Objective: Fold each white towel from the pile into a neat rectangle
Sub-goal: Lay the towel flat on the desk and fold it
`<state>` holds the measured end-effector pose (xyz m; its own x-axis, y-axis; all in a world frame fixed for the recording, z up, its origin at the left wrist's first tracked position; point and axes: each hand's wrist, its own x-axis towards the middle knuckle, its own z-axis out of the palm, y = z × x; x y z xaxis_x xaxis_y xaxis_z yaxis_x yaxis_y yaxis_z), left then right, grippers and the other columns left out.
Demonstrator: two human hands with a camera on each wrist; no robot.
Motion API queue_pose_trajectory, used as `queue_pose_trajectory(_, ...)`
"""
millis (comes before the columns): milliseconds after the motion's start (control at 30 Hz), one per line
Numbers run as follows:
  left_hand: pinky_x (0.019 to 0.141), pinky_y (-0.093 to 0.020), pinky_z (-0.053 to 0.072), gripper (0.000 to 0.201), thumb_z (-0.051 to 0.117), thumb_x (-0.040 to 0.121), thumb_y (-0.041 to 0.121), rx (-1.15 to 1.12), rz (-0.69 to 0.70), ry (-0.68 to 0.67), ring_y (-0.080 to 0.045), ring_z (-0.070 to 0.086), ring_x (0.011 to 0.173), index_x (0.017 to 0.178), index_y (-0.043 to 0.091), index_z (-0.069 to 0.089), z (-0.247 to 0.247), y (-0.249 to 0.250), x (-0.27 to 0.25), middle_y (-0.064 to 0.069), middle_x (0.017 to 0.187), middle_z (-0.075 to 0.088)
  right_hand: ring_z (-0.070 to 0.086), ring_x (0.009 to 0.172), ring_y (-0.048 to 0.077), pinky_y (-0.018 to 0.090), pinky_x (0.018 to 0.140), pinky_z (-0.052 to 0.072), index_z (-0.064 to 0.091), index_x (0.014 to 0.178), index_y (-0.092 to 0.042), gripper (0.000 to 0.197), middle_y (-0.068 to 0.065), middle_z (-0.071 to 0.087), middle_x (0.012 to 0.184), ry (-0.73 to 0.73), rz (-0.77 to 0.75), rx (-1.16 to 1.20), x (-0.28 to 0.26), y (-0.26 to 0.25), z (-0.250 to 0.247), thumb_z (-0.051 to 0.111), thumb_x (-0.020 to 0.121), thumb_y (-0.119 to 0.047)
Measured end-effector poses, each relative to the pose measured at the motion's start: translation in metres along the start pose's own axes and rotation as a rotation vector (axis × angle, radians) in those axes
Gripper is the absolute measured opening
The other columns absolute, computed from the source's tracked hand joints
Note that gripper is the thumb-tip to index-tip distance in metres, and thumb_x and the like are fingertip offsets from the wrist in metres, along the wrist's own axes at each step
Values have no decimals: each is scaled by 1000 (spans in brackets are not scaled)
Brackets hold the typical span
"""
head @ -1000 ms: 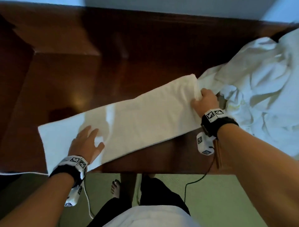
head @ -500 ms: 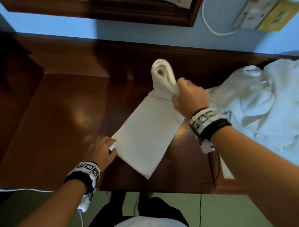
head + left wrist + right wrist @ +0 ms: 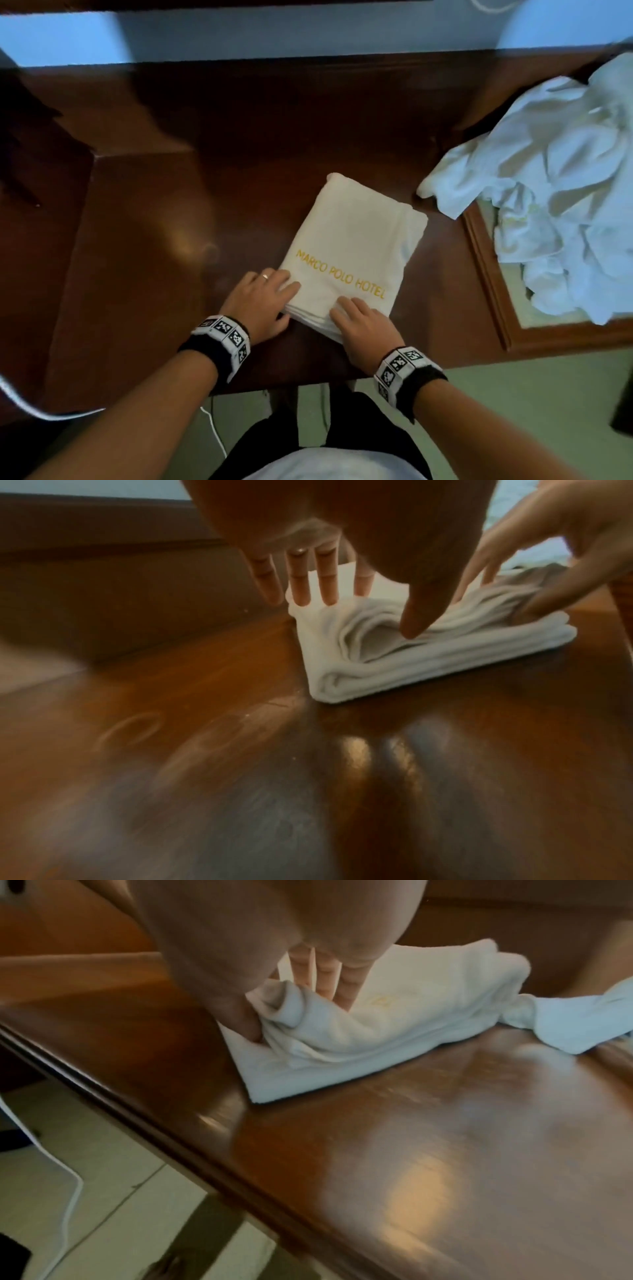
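A white towel (image 3: 349, 240) folded into a thick rectangle lies on the dark wooden table (image 3: 164, 260), with yellow hotel lettering on top. My left hand (image 3: 270, 294) rests on its near left corner, fingers straight on top and the thumb tip against the layered edge (image 3: 387, 645). My right hand (image 3: 356, 315) pinches the near edge: its fingers lie on top and its thumb is tucked under the upper layers (image 3: 294, 1007). The pile of crumpled white towels (image 3: 555, 178) sits at the right.
The pile lies partly on a wooden-framed panel (image 3: 493, 281) at the table's right end. The table's front edge (image 3: 171, 1139) runs just behind my wrists. A white cable (image 3: 34, 407) hangs at the left, and a wall closes off the back.
The long strip has been folded over into a compact rectangle. My right hand came from the raised far end to the near edge, and my left hand shifted onto the near corner.
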<state>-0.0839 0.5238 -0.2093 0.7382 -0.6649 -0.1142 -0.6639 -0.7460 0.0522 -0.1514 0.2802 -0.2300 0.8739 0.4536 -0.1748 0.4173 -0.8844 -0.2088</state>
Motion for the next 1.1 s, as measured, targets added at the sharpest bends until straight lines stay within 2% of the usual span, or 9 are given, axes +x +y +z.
queue_pose_trajectory(133,70,-42,46,59,85,55,32,63,117,-61,-34,60,90,108,18,62,6,-2,23,-10,106,60,62,104,36,40,61,56,57,104,-10,46,17,60,118,-26,102,-46,-15,18,-4,72,60,-13)
queue_pose_trajectory(267,62,-41,43,37,82,61,17,63,183,18,-33,58,75,91,15,61,3,-2,35,-11,91,58,56,75,35,38,52,45,52,85,-11,41,12,55,87,59,362,-47,-23,27,-17,78,54,-11)
queue_pose_trajectory(633,58,-40,41,31,75,66,5,21,306,10,-33,54,73,91,15,58,26,-14,10,-10,88,55,51,74,31,37,57,41,55,86,-13,37,8,54,84,46,538,-79,-39,-10,5,77,57,-6)
queue_pose_trajectory(733,59,-36,43,35,79,63,26,-12,427,-169,-31,59,75,90,20,57,23,-10,8,-4,87,57,54,77,29,35,61,39,57,87,-18,35,4,55,85,-101,486,-106,-46,-20,10,78,58,-20)
queue_pose_trajectory(833,73,-36,47,50,45,74,70,-165,373,-329,-25,63,86,94,26,58,8,-9,19,4,91,62,53,82,24,36,71,33,56,91,-23,35,-3,54,86,-173,462,14,-51,-19,0,46,71,-50)
queue_pose_trajectory(933,73,-37,45,55,38,82,68,-269,278,-10,-29,62,82,93,21,65,0,-11,41,0,88,65,53,75,29,35,65,37,56,82,-15,36,2,55,78,110,462,162,-36,-8,-12,37,76,-45)
queue_pose_trajectory(1000,77,-40,44,49,45,87,58,-209,248,185,-31,62,92,104,18,68,6,-6,56,-5,101,66,56,84,32,39,67,44,64,91,-12,33,7,61,92,351,496,96,-16,-4,-12,46,82,-38)
queue_pose_trajectory(1067,93,-45,41,60,41,91,59,-149,177,111,-33,53,123,133,20,57,17,-1,66,-9,137,56,49,121,33,45,90,43,57,128,-16,47,11,52,136,264,561,65,4,-6,-7,42,92,-42)
queue_pose_trajectory(1100,102,-48,36,67,35,93,62,-127,140,26,-32,40,139,146,23,44,23,0,66,-9,154,41,33,140,31,47,103,35,42,145,-21,55,10,33,156,165,590,70,8,-6,0,36,97,-47)
